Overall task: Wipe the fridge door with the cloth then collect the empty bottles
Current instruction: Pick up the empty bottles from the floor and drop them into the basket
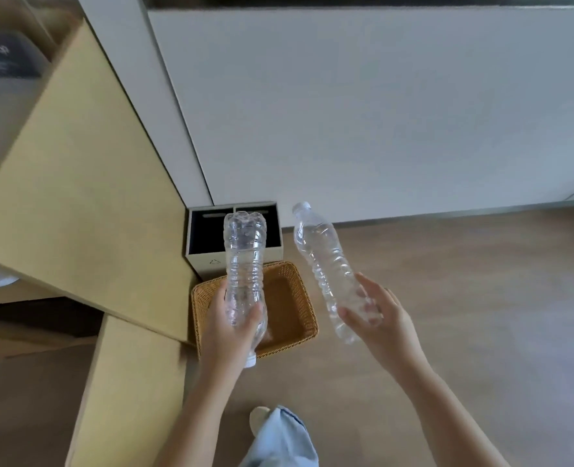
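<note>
Now each hand grips one empty bottle above the wicker basket (292, 298): left hand (226, 326) wraps the inverted bottle (245, 264), right hand (378, 313) pinches the tilted bottle (326, 264) loosely near its base, so it may slip onto the floor (464, 281).

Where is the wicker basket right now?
In the head view, the wicker basket sits on the floor at centre, below the hands, just in front of the small recycling bin and beside the tan cabinet.
</note>
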### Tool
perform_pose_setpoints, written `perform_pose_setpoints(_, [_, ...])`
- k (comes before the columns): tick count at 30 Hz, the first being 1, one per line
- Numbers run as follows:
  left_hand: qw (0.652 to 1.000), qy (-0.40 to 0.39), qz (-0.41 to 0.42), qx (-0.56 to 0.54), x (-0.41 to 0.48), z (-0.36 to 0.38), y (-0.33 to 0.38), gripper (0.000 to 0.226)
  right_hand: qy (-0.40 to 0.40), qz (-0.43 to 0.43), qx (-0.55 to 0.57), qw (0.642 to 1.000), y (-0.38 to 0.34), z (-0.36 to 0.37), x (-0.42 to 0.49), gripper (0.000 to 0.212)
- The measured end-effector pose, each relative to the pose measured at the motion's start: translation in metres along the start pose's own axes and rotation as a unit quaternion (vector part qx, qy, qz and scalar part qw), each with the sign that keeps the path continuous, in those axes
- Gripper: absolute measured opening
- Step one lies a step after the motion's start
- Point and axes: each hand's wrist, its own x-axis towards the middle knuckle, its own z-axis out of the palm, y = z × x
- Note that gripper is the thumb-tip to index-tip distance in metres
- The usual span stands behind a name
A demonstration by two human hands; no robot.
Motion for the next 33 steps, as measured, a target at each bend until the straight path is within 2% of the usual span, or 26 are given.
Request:
perform_pose_setpoints(7, [0.999, 0.035, -0.024, -0.017, 0.038, 0.002, 0.003, 0.057, -0.054, -0.025, 0.009, 0.998, -0.007, 0.023, 0.071, 0.058])
perform_pose_setpoints(14, [0.991, 0.09, -0.101, -0.011, 0.052, 0.026, -0.027, 0.067, -0.142, 0.02, 0.03, 0.989, 0.021, 0.051, 0.13, 0.057])
perform_pose_setpoints(18, [0.974, 0.137, -0.175, -0.05, 0.058, 0.052, -0.05, 0.073, -0.203, 0.046, 0.007, 0.978, 0.046, 0.069, 0.163, 0.053])
perform_pose_setpoints(21, [0.963, 0.164, -0.204, -0.067, 0.07, 0.071, -0.072, 0.055, -0.235, 0.064, -0.019, 0.97, 0.072, 0.092, 0.186, 0.054])
perform_pose_setpoints(25, [0.956, 0.181, -0.229, -0.028, 0.094, 0.095, -0.116, 0.056, -0.251, 0.088, -0.021, 0.964, 0.117, 0.141, 0.211, 0.052])
perform_pose_setpoints(30, [0.945, 0.168, -0.279, 0.019, 0.121, 0.125, -0.209, 0.07, -0.255, 0.142, 0.002, 0.956, 0.189, 0.217, 0.225, 0.051])
perform_pose_setpoints(33, [0.944, 0.167, -0.281, 0.053, 0.139, 0.142, -0.266, 0.069, -0.263, 0.171, -0.006, 0.95, 0.239, 0.262, 0.229, 0.056])
